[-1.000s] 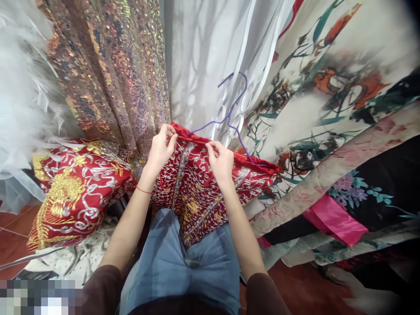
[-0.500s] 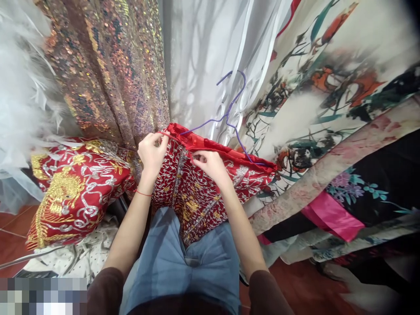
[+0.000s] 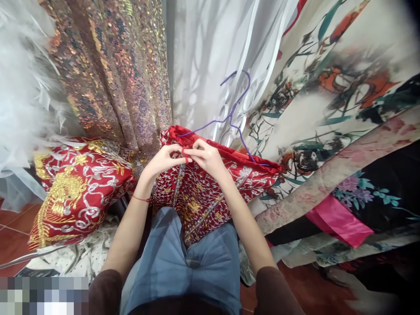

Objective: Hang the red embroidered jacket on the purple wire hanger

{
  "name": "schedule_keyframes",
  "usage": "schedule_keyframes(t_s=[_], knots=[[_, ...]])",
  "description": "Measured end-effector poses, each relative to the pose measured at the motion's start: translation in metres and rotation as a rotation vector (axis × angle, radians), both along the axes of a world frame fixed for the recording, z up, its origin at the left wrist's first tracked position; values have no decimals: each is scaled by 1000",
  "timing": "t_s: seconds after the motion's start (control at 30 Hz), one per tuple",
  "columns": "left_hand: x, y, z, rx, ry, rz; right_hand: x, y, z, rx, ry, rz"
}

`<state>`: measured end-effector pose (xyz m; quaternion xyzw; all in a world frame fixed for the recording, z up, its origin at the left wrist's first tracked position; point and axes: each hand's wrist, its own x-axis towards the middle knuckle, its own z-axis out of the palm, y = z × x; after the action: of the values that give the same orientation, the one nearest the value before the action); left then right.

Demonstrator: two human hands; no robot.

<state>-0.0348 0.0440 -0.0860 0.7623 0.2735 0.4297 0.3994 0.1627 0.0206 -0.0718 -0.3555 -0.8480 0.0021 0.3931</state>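
Note:
A red skirt-like garment (image 3: 197,201) with silver and gold embroidery hangs in front of my legs, its satin top edge around a purple hanger (image 3: 231,116). My left hand (image 3: 166,159) and my right hand (image 3: 208,159) meet in front of that edge. Between their fingertips is a thin red cord (image 3: 185,154), looped near the fingers, and both hands pinch it. The cord's far end is hidden by the fingers and the similar red cloth.
On the left lies a red and gold embroidered bundle (image 3: 75,192) on dotted white cloth (image 3: 78,256). Behind hang a sequined fabric (image 3: 121,70) and white feathers (image 3: 26,78). Floral garments (image 3: 305,113) hang on the right, one with a pink band (image 3: 339,221).
My left hand has moved right and slightly down, and my right hand a little left and up, so they now meet. The cord is now looped between them.

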Motion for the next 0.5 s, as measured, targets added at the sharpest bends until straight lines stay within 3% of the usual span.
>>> schedule_keyframes(t_s=[0.13, 0.37, 0.5], knots=[[4, 4, -4, -68, -47, 34, -2, 0, -3, 23, -137, -121], [14, 8, -14, -112, -216, 45, -12, -2, -12, 143, -114, -320], [13, 13, -11, -17, -274, 214, -7, -3, -9, 172, -22, -476]])
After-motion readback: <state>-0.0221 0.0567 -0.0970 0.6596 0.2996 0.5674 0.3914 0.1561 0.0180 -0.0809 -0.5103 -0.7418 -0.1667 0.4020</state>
